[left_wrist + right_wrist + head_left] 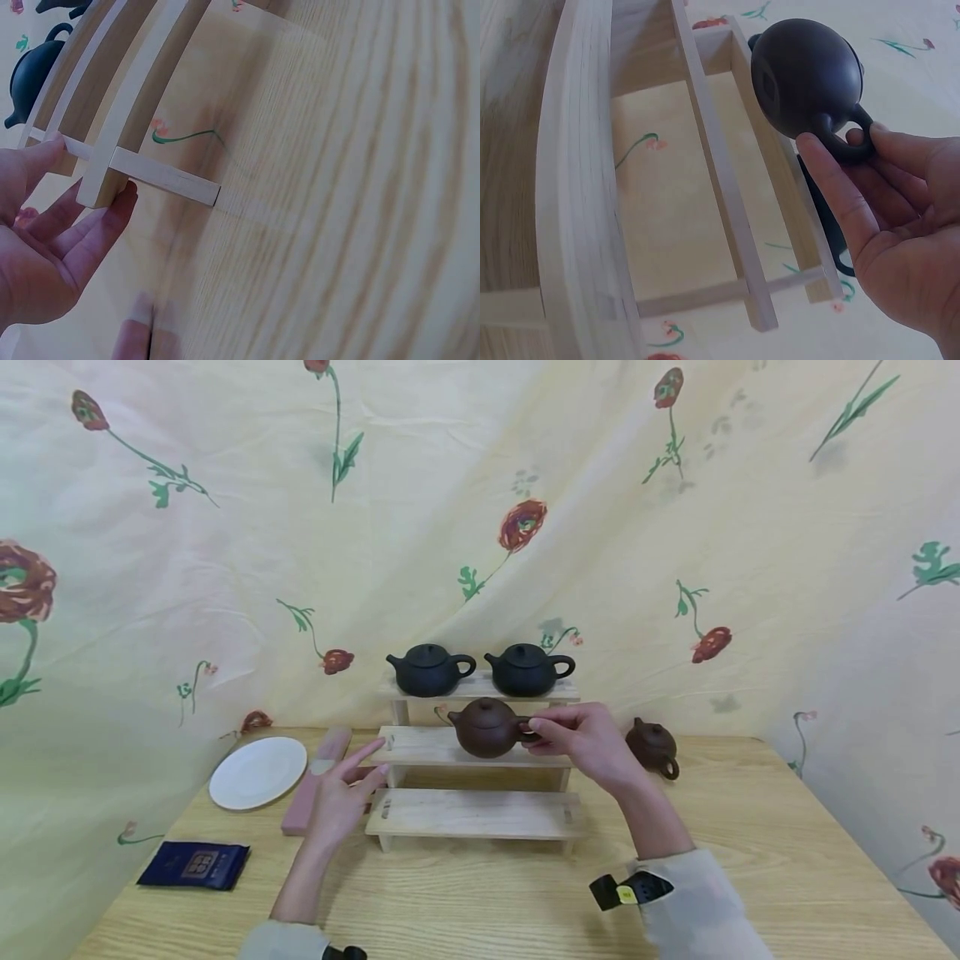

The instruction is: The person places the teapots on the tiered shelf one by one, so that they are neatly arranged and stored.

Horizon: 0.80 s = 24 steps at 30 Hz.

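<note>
My right hand point(588, 743) pinches the loop handle of a dark brown teapot point(486, 731), thumb on one side and fingers on the other. The teapot is at the middle board of a three-step wooden stand point(472, 817), its spout pointing left. In the right wrist view, the teapot's underside point(802, 79) shows, tilted toward the camera and off the boards. My left hand point(341, 797) holds the stand's left end; the left wrist view shows thumb and fingertips on either side of a board end point(97, 187). Two black teapots, one left point(427, 672) and one right point(525, 672), sit on the top board.
Another brown teapot point(652, 747) stands on the table point(750, 843) right of the stand. To the left lie a white plate point(258, 774), a pinkish long object point(300, 806) partly behind my hand, and a dark blue packet point(195, 865). Floral cloth point(420, 527) hangs behind.
</note>
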### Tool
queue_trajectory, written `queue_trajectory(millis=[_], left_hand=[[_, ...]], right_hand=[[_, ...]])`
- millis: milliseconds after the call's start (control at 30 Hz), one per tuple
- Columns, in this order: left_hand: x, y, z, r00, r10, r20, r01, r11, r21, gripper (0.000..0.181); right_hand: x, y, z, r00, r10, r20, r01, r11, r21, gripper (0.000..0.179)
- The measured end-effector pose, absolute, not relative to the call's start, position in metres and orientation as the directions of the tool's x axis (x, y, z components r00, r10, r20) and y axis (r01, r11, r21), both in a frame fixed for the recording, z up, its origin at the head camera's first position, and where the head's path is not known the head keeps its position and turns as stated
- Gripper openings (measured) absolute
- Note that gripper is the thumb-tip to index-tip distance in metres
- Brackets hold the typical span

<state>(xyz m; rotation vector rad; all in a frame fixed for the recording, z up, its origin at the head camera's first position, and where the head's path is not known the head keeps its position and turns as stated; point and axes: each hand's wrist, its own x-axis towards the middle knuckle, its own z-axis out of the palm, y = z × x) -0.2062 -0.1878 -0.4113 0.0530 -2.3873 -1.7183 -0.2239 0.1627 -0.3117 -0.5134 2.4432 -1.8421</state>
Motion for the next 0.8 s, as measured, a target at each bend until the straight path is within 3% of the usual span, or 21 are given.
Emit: queue_trajectory(millis=[800], left_hand=[[-0.208, -0.188, -0.413, -0.977, -0.144, 0.156, 0.106, 0.308, 0.945, 0.044]], right_hand=[[-0.236, 0.111, -0.322, -0.948, -0.285, 0.140, -0.193, 0.170, -0.966, 0.024]])
